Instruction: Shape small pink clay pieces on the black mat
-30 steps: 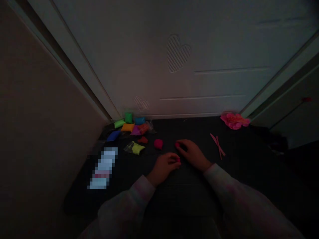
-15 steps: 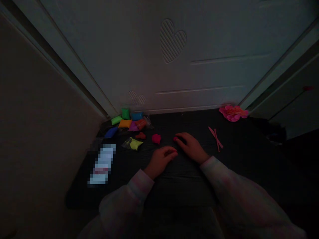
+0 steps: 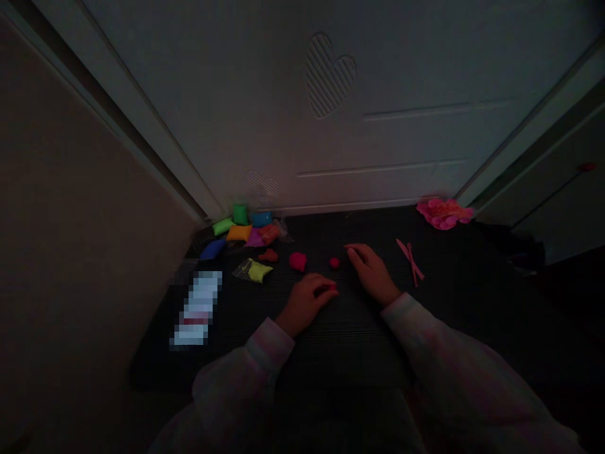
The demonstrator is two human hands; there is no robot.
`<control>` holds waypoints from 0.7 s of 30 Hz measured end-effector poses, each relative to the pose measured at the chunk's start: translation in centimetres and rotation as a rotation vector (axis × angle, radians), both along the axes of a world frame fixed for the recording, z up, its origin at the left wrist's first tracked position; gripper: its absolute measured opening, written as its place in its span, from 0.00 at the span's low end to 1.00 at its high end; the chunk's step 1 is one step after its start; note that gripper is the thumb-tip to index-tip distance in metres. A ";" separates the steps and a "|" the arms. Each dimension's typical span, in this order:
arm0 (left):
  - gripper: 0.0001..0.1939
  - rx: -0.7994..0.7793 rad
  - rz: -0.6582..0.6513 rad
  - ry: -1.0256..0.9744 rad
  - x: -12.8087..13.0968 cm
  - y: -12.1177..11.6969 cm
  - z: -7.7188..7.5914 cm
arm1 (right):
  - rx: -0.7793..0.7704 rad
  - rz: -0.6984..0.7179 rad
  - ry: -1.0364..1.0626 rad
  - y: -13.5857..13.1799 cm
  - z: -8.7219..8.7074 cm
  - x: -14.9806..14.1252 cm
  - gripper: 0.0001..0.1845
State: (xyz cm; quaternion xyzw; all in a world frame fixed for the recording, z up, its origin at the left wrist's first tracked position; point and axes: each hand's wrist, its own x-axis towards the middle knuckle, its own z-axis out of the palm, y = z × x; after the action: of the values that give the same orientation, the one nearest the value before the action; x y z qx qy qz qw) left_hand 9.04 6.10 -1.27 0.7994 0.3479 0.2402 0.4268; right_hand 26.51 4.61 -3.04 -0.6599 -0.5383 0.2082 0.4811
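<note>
My left hand (image 3: 307,301) pinches a small piece of red-pink modelling clay (image 3: 333,287) between thumb and fingertips, low over the dark table. Just beyond it a small ball of the same clay (image 3: 334,262) rests on the tabletop. My right hand (image 3: 371,270) is to the right of that ball, apart from it, with its fingers parted and nothing in them. A larger red-pink clay lump (image 3: 297,261) sits left of the ball, and a little brown-orange clay piece (image 3: 268,255) lies farther left.
Several coloured clay packets (image 3: 239,233) are grouped at the back left, with a yellow-green packet (image 3: 259,271) nearer. A blurred-out pale strip (image 3: 198,309) lies at the left. Crossed pink modelling tools (image 3: 411,262) and a pink flower-like thing (image 3: 445,213) are at the right. A white door (image 3: 227,94) stands behind.
My right hand has let go of the small clay ball and drawn back to the right. My left hand still holds its clay piece. The camera view has tilted slightly downward.
</note>
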 end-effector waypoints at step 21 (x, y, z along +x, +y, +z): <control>0.19 0.615 -0.313 0.394 -1.9 -3.6 -0.4 | 0.009 -0.031 0.085 0.3 -0.2 0.1 0.19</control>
State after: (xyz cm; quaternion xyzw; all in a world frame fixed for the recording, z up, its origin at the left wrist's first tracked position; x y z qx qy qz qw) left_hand 7.09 2.49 -1.67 0.9642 0.2087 0.1072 0.1238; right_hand 26.65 4.88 -3.26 -0.6562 -0.5081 0.2262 0.5099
